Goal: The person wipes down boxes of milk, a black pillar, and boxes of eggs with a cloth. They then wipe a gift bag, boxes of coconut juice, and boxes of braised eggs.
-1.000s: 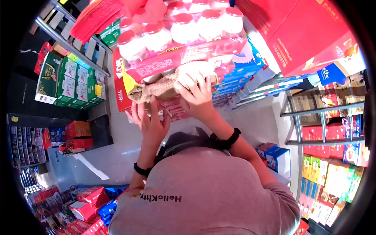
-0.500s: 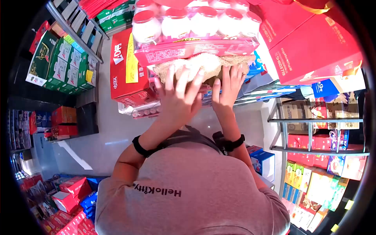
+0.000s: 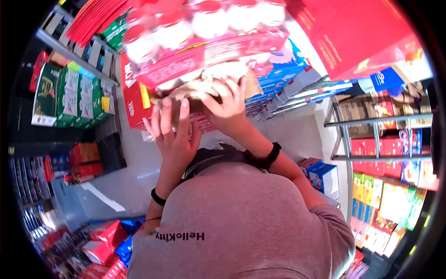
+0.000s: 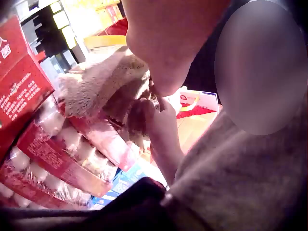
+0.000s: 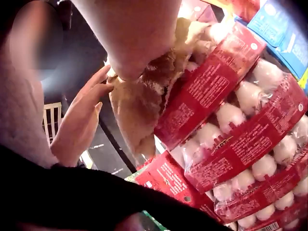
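Observation:
A tan fleecy cloth [image 3: 251, 84] is bunched up right in front of the shrink-wrapped packs of white bottles [image 3: 211, 21]. My left hand [image 3: 174, 135] holds its near left part, fingers laid over the fabric. Further right and a little higher, my right hand [image 3: 227, 104] grips the cloth with bent fingers. In the left wrist view the cloth [image 4: 103, 84] shows a pale fuzzy outside and a darker fold, where the right hand [image 4: 163, 127] pinches it. In the right wrist view the left fingertips [image 5: 103, 77] touch its edge. My palms are hidden.
Behind the cloth are stacked bottle packs, and a red carton [image 3: 134, 102] stands to their left. Large red boxes [image 3: 362, 37] rise at the right. Green cartons [image 3: 76, 95] stand at the left; a metal rack [image 3: 371, 120] with boxes is at the right.
Half a second ago the cloth was stretched wide and nearly level. Now it is bunched and tilted, left end lower, and both hands have swung left with it. The head view has shifted too.

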A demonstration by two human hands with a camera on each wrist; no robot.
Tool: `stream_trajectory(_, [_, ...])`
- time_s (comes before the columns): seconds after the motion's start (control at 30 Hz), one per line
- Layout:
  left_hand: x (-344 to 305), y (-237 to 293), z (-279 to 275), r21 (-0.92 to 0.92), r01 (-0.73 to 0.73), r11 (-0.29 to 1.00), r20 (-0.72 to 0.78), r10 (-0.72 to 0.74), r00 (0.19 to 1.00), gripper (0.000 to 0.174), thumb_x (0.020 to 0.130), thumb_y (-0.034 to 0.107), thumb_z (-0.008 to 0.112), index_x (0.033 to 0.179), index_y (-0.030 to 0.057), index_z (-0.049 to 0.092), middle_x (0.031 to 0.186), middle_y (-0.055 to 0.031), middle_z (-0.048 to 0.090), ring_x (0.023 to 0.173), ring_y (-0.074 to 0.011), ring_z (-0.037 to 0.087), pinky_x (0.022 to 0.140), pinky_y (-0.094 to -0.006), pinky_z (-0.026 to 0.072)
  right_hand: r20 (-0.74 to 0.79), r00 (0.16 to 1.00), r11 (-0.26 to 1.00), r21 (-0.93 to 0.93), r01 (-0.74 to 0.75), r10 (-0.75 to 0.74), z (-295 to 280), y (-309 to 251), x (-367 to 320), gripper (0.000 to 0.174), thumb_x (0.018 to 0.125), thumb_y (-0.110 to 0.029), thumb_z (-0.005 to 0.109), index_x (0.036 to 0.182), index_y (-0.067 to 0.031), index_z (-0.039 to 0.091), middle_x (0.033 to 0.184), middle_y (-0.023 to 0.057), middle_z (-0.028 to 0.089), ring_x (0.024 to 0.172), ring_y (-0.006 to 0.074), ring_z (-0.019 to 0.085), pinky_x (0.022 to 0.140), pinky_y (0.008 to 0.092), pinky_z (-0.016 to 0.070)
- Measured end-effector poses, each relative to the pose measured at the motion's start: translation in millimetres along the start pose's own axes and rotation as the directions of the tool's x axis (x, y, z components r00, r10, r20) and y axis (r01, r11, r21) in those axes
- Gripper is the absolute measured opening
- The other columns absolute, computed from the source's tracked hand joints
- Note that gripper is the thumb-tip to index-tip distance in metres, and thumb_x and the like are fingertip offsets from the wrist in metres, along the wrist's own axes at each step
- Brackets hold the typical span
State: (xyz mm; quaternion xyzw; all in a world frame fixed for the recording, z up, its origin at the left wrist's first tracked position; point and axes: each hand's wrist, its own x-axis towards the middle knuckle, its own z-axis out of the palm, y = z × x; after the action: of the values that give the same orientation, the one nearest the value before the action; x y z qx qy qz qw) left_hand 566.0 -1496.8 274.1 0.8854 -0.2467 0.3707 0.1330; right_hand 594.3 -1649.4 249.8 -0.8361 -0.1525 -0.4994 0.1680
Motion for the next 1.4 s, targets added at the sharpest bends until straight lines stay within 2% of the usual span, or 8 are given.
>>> stream_trajectory(0.23, [16.5, 22.3, 56.0, -0.101, -0.12, 0.988, 0.188, 0.138, 0.972, 0.051, 0.077, 0.026, 0.057, 0.126, 0.0139, 0.047, 0.135, -0.0142, 0.037, 0.124, -0.0376, 0.032, 0.098, -0.0599, 0.0193, 0.044, 0.993, 0.988, 0.104, -0.117, 0.113, -39.6, 38.8, -7.6, 0.026, 0.07, -0.011, 0.057, 0.095, -0.0156, 0.066, 0.085, 0.0047, 0.049, 0.087, 0.0229, 0.05, 0.096, 0.0522, 0.0311])
stream_trajectory(0.3, [17.7, 34.3, 75.6, -0.098, -0.185, 0.978, 0.077, 0.192, 0.978, 0.042, 0.078, 0.025, 0.056, 0.119, 0.0162, 0.055, 0.133, -0.0112, 0.041, 0.125, -0.0345, 0.033, 0.103, -0.0556, 0.0106, 0.048, 0.988, 0.986, 0.074, -0.149, 0.145, -54.1, 49.4, -14.4, 0.03, 0.068, -0.008, 0.059, 0.097, -0.0144, 0.064, 0.084, 0.0055, 0.048, 0.087, 0.0241, 0.05, 0.096, 0.0507, 0.0324])
stream_trajectory(0.47, [32.2, 53.9, 112.0, -0.054, -0.331, 0.942, -0.025, 0.33, 0.944, 0.049, 0.076, 0.026, 0.058, 0.124, 0.0192, 0.051, 0.138, -0.01, 0.036, 0.127, -0.0315, 0.031, 0.101, -0.0548, 0.0139, 0.098, 0.965, 0.97, -0.02, -0.244, 0.245, -85.5, 68.0, -29.6, 0.038, 0.066, -0.006, 0.06, 0.103, -0.0131, 0.061, 0.087, 0.0069, 0.047, 0.093, 0.0251, 0.05, 0.095, 0.0496, 0.0333])
stream_trajectory(0.63, [54.6, 81.4, 113.6, -0.009, -0.459, 0.888, 0.024, 0.459, 0.888, 0.048, 0.077, 0.025, 0.058, 0.124, 0.0233, 0.05, 0.139, -0.0041, 0.035, 0.127, -0.0285, 0.032, 0.102, -0.0507, 0.0131, 0.087, 0.965, 0.967, -0.087, -0.241, 0.249, -111.2, 88.7, -35.1, 0.044, 0.065, -0.004, 0.06, 0.108, -0.0127, 0.06, 0.089, 0.0078, 0.046, 0.096, 0.0264, 0.049, 0.092, 0.0478, 0.0349])
stream_trajectory(0.83, [74.5, 112.4, 118.5, -0.153, -0.452, 0.879, 0.07, 0.466, 0.882, 0.051, 0.076, 0.02, 0.058, 0.126, 0.0148, 0.049, 0.138, -0.0088, 0.037, 0.126, -0.0281, 0.032, 0.101, -0.0481, 0.0186, -0.033, 0.974, 0.964, -0.139, -0.225, 0.223, -121.2, 117.3, -29.7, 0.04, 0.062, -0.001, 0.058, 0.101, -0.0101, 0.062, 0.086, 0.0098, 0.047, 0.086, 0.0286, 0.051, 0.078, 0.04, 0.0418])
stream_trajectory(0.97, [84.6, 138.7, 145.5, -0.209, -0.515, 0.832, -0.259, 0.46, 0.849, 0.053, 0.076, 0.022, 0.053, 0.128, 0.011, 0.046, 0.135, -0.003, 0.039, 0.126, -0.0238, 0.032, 0.102, -0.0484, 0.0236, -0.148, 0.973, 0.94, -0.267, -0.212, 0.178, -119.2, 156.6, -19.0, 0.037, 0.065, -0.005, 0.06, 0.101, -0.0089, 0.062, 0.093, 0.0125, 0.05, 0.088, 0.0323, 0.05, 0.078, 0.0408, 0.041])
stream_trajectory(1.17, [92.7, 155.5, 190.7, -0.358, -0.274, 0.893, 0.221, 0.366, 0.904, 0.059, 0.08, 0.03, 0.053, 0.128, -0.0021, 0.038, 0.133, -0.018, 0.037, 0.125, -0.0348, 0.03, 0.104, -0.0515, 0.0188, 0.285, 0.913, 0.913, -0.365, -0.18, 0.294, -72.0, 218.2, -49.7, 0.043, 0.074, -0.019, 0.06, 0.116, -0.0096, 0.055, 0.123, 0.0155, 0.044, 0.116, 0.0342, 0.04, 0.099, 0.0485, 0.029])
stream_trajectory(1.4, [99.5, 163.3, 205.4, -0.23, -0.141, 0.963, 0.332, 0.214, 0.919, 0.056, 0.081, 0.033, 0.047, 0.124, -0.0017, 0.042, 0.133, -0.017, 0.039, 0.124, -0.0373, 0.033, 0.104, -0.05, 0.0211, 0.494, 0.806, 0.943, -0.112, -0.314, 0.327, -80.5, 241.1, -24.4, 0.042, 0.076, -0.025, 0.061, 0.114, -0.0081, 0.055, 0.12, 0.018, 0.048, 0.112, 0.0343, 0.045, 0.095, 0.0414, 0.0369])
